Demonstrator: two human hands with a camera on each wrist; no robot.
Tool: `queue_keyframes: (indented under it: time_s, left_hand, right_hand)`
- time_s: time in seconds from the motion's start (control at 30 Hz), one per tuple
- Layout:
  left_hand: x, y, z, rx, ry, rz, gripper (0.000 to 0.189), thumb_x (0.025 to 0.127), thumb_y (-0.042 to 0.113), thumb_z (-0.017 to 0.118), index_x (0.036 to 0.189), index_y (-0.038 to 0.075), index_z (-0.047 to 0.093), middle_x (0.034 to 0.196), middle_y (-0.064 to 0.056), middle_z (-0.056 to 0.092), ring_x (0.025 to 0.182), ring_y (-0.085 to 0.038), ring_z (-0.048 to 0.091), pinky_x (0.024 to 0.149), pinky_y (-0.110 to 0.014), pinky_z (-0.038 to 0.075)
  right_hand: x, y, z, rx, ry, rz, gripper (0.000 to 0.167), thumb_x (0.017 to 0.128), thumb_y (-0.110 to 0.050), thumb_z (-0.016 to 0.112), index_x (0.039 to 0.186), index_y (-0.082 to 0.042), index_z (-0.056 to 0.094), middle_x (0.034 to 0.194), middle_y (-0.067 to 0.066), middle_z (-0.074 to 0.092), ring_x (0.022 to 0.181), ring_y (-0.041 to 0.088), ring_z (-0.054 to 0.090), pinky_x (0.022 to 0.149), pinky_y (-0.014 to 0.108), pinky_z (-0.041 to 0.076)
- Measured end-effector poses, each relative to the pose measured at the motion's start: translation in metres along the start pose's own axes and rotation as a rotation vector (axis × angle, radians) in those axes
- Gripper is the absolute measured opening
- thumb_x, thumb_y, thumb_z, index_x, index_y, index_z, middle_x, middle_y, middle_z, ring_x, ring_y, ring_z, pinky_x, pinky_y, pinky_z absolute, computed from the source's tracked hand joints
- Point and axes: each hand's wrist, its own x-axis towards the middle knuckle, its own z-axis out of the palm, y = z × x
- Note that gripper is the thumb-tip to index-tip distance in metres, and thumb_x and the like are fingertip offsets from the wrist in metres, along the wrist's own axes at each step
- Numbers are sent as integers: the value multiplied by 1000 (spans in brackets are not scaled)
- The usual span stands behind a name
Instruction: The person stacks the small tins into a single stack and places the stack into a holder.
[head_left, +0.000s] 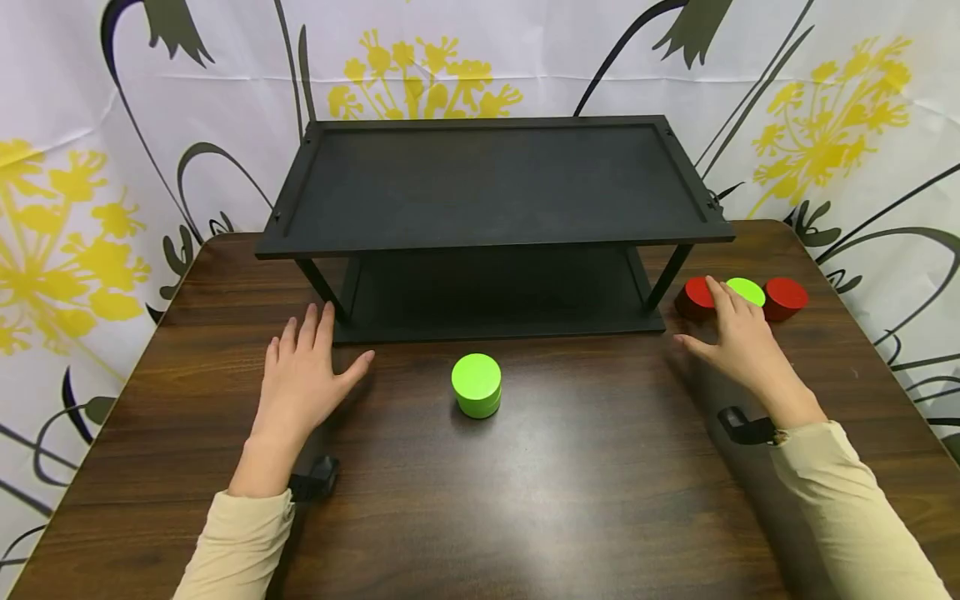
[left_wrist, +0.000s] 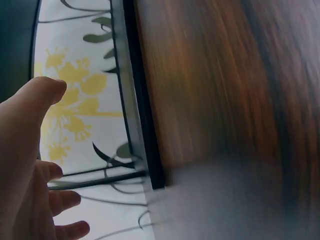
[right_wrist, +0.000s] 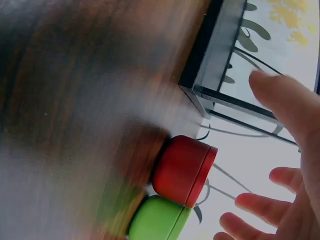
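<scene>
My left hand (head_left: 300,387), fingers spread, is by the front left corner of a black two-tier shelf (head_left: 487,183) and holds nothing. In the left wrist view its thumb (left_wrist: 42,95) stands apart from the fingers. On the right, my right hand (head_left: 738,342) hovers in front of a row of lidded round tins: a red tin (head_left: 693,302), a green tin (head_left: 747,291) and another red tin (head_left: 785,300). The right wrist view shows its loosely bent fingers apart from the red tin (right_wrist: 182,170) and green tin (right_wrist: 157,220). A separate green tin (head_left: 477,385) stands between my hands, before the shelf.
The shelf's lower board (head_left: 495,292) lies on the dark brown wooden table (head_left: 570,500), with its upper board raised on slanted legs. Behind hangs a white cloth (head_left: 555,50) printed with yellow flowers and grey stems. Black devices are strapped to both wrists.
</scene>
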Motion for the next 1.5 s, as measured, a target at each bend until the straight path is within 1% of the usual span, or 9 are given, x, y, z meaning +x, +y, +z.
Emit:
queue_keyframes:
  time_s: [0.47, 0.6, 0.67, 0.77, 0.83, 0.97, 1.07, 1.33, 1.5]
  left_hand:
    - [-9, 38, 5, -175, -18, 140, 58, 97, 35, 53, 142, 1, 41, 144, -22, 45, 132, -41, 43, 109, -59, 37]
    - [-12, 47, 6, -298, -68, 120, 54, 100, 38, 48, 144, 7, 40, 146, -18, 44, 133, -39, 43, 106, -60, 40]
    - [-13, 50, 8, -376, -84, 117, 53, 100, 39, 46, 144, 10, 40, 145, -16, 45, 133, -37, 43, 105, -60, 41]
    - [-14, 54, 12, -493, -95, 146, 52, 101, 39, 45, 143, 10, 42, 142, -14, 49, 130, -35, 48, 104, -57, 43]
    - [-14, 57, 15, -564, -104, 176, 51, 100, 37, 47, 142, 9, 43, 139, -13, 52, 126, -33, 52, 103, -54, 46]
    - [-15, 64, 21, -642, -137, 242, 53, 97, 35, 54, 141, 8, 44, 137, -12, 54, 123, -29, 53, 102, -49, 48]
    - [-17, 68, 24, -656, -154, 286, 57, 93, 31, 62, 141, 7, 43, 137, -13, 53, 124, -29, 52, 102, -48, 48]
    - [-16, 77, 28, -696, -191, 341, 73, 82, 25, 76, 144, 9, 40, 141, -11, 48, 125, -29, 51, 102, -46, 48]
    - [-16, 80, 29, -685, -212, 343, 74, 80, 26, 78, 143, 11, 41, 141, -9, 49, 122, -29, 53, 100, -47, 49]
  right_hand:
    - [8, 22, -19, 243, 1, 163, 75, 88, -18, 69, 145, 7, 27, 139, 36, 40, 121, 55, 44, 97, 66, 40]
    - [6, 34, -26, 272, 34, 226, 72, 90, -24, 66, 146, 3, 29, 140, 32, 43, 121, 51, 46, 83, 29, 52]
    - [5, 39, -29, 279, 51, 260, 72, 91, -28, 65, 146, 1, 30, 140, 31, 45, 121, 49, 48, 71, 10, 41]
    - [3, 48, -33, 299, 76, 298, 71, 91, -32, 64, 147, -2, 30, 138, 29, 47, 118, 33, 56, 63, -1, 31]
    - [2, 55, -34, 331, 96, 314, 71, 91, -31, 64, 147, -2, 31, 135, 22, 52, 106, 8, 61, 63, -3, 33]
    - [0, 69, -36, 427, 137, 340, 70, 91, -26, 64, 146, 1, 31, 107, -18, 54, 81, -25, 40, 61, -2, 41]
    - [-1, 78, -37, 494, 164, 365, 68, 90, -23, 64, 145, 3, 32, 92, -36, 41, 79, -24, 41, 58, -1, 43]
    - [-5, 91, -40, 502, 178, 426, 69, 89, -23, 66, 146, 0, 33, 88, -38, 42, 79, -21, 42, 61, -3, 39]
    - [-8, 100, -37, 519, 182, 442, 52, 88, -20, 68, 134, -17, 45, 87, -37, 43, 79, -21, 43, 61, -2, 38]
